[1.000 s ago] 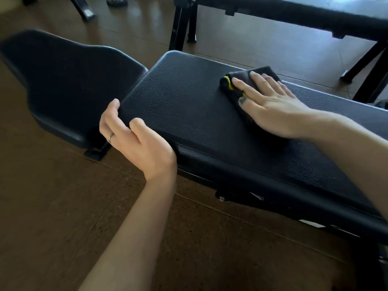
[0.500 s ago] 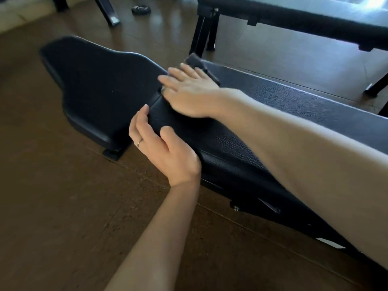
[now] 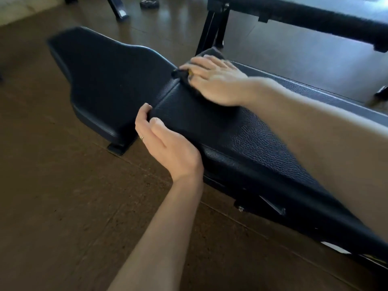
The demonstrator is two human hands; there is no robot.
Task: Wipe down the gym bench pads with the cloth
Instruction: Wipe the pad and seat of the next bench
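A black gym bench lies across the view, with a long textured pad [image 3: 247, 139] on the right and a smoother seat pad [image 3: 109, 80] on the left. My right hand [image 3: 212, 80] presses a dark cloth [image 3: 181, 75] with a yellow edge flat onto the long pad's left end, beside the gap between the pads. Most of the cloth is hidden under the hand. My left hand [image 3: 161, 141], wearing a ring, grips the near corner of the long pad, with the thumb on top and the fingers curled over its end.
Brown flooring [image 3: 63, 206] surrounds the bench. A second black bench [image 3: 304, 19] on black legs [image 3: 212, 30] stands behind. Another equipment leg [image 3: 117, 9] and a small dark object [image 3: 149, 3] sit at the far top. The bench's metal frame [image 3: 262, 204] shows beneath the pad.
My right hand has slid the cloth leftward along the long pad to its left end. My left hand has closed its fingers onto the pad's near corner.
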